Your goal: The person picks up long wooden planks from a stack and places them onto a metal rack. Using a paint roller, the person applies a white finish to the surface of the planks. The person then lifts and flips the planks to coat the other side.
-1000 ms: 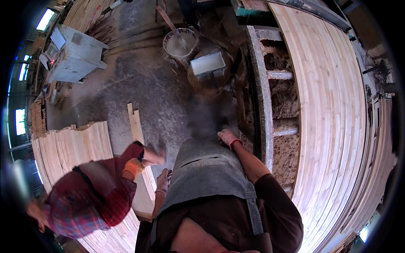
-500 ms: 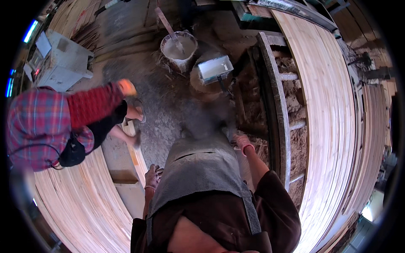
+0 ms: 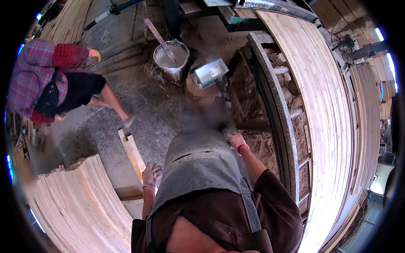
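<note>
Both my hands wear pale, dirty work gloves and hang at my sides, beside a grey apron (image 3: 202, 156). My left hand (image 3: 152, 173) is loosely open, its fingers half curled and nothing seen in them. A narrow wooden strip (image 3: 133, 154) lies on the floor side just past it. On the right, my right hand (image 3: 236, 142) also hangs loosely open by the apron's edge, with pinkish glove fabric at the wrist. Nothing shows in its fingers, which are partly turned away. The nearest thing to it is the metal roller frame (image 3: 276, 101).
Long boards (image 3: 320, 105) lie along the right side, and a board stack (image 3: 84, 198) is at lower left. Ahead stand a bucket (image 3: 171, 63) of pale paste with a stick (image 3: 158, 36) and a metal tray (image 3: 211, 72). A person in plaid (image 3: 40, 76) walks at left.
The person in plaid has moved farther ahead on the left, off the boards' far end. My view has shifted slightly. My hands swing a little but stay at my sides.
</note>
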Demonstrator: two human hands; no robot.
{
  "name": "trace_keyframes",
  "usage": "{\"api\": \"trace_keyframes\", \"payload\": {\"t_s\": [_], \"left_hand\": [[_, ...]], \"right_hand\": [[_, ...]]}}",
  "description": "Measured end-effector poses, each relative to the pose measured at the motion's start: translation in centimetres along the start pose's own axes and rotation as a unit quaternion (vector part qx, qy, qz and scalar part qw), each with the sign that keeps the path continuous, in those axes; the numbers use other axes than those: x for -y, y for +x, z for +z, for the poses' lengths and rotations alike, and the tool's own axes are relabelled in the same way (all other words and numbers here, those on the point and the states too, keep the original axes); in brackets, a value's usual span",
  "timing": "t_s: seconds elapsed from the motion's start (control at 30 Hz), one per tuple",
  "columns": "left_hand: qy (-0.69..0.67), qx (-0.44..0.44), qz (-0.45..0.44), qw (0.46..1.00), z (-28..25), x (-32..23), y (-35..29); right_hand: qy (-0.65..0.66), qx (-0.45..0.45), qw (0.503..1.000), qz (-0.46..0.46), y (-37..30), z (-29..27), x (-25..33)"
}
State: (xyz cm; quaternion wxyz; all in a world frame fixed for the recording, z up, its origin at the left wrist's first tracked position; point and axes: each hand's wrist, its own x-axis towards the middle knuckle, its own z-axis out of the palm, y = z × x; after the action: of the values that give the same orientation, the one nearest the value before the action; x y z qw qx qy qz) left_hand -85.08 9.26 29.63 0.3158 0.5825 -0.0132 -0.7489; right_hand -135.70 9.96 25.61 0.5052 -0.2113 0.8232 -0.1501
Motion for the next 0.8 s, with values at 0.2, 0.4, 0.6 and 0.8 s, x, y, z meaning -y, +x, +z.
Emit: {"api": "trace_keyframes", "payload": {"t_s": [0.2,0.4,0.6,0.8], "left_hand": [[0.077,-0.101,0.007,0.992,-1.9,3.1,0.1],[0.071,-0.122,-0.002,0.99,-6.3,7.7,0.7],[0.064,-0.117,-0.001,0.991,-7.2,9.3,2.2],[0.025,-0.098,-0.018,0.995,-0.6,5.7,0.1]], "right_hand": [[-0.057,0.01,0.998,-0.032,0.8,0.0,1.1],[-0.075,0.022,0.996,-0.037,-0.3,-0.1,4.3],[-0.14,-0.009,0.987,-0.078,0.7,-0.4,5.8],[-0.152,0.0,0.985,-0.081,2.8,-1.0,5.6]]}}
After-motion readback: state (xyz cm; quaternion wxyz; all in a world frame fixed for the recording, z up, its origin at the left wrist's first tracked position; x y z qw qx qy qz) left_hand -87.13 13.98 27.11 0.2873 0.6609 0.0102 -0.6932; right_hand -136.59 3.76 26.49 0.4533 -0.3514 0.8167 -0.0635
